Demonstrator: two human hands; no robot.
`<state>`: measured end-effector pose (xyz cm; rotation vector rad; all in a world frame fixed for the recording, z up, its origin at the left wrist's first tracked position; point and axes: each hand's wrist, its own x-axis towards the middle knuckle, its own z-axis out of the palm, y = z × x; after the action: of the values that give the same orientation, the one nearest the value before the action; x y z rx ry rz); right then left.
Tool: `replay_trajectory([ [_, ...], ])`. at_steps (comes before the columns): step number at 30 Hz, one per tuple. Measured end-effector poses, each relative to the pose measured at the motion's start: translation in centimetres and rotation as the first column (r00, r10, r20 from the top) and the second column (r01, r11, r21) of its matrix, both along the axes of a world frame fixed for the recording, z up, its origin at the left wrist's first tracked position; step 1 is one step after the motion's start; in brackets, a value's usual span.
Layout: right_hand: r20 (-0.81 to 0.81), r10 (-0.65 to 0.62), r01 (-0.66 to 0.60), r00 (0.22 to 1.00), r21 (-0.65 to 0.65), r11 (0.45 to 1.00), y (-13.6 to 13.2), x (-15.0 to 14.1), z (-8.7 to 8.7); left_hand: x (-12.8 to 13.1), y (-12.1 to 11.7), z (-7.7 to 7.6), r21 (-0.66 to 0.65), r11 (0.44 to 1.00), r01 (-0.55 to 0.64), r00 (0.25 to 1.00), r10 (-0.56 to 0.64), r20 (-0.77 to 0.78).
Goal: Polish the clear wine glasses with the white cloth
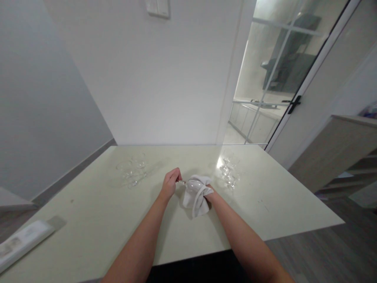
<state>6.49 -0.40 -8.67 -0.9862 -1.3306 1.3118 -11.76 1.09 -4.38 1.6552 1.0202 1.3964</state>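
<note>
At the glass's (194, 184) nine o'clock, the left hand (170, 183) closes round its stem (182, 182); at three, the right hand (209, 196) clasps cloth (191, 199), fingers mostly hidden; hard twisting could snap the stem.

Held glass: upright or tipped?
Tipped. The glass lies roughly sideways: its stem runs from the left hand across to the bowl, against the white cloth.

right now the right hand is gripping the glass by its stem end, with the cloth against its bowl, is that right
Wrong hand: the head view shows the left hand gripping the glass by its stem end, with the cloth against its bowl.
</note>
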Motion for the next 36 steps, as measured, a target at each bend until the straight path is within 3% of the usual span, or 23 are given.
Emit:
replay_trajectory([
  [11,0.053,-0.010,0.007,0.999,0.052,0.999,0.4,-0.6,0.1,0.0,-0.3,0.3,0.048,0.999,0.005,1.000,-0.005,0.003],
  [15,0.062,-0.022,0.021,0.998,0.012,1.000,0.3,-0.6,0.0,0.0,-0.3,0.3,0.062,0.998,-0.005,1.000,0.004,0.010],
  [26,0.082,-0.018,0.013,0.996,0.072,0.997,0.2,-0.2,-0.6,-0.1,0.2,0.0,0.004,1.000,-0.026,1.000,0.026,0.004],
  [30,0.090,0.061,-0.066,0.994,0.055,0.996,0.6,-0.1,-1.3,-0.1,0.5,-0.3,-0.019,0.997,-0.077,0.996,0.078,0.050],
  [36,0.088,0.159,-0.165,0.983,0.070,0.984,0.4,-0.1,-0.7,-0.1,1.0,-0.5,-0.080,0.991,-0.106,0.989,0.114,0.097],
])
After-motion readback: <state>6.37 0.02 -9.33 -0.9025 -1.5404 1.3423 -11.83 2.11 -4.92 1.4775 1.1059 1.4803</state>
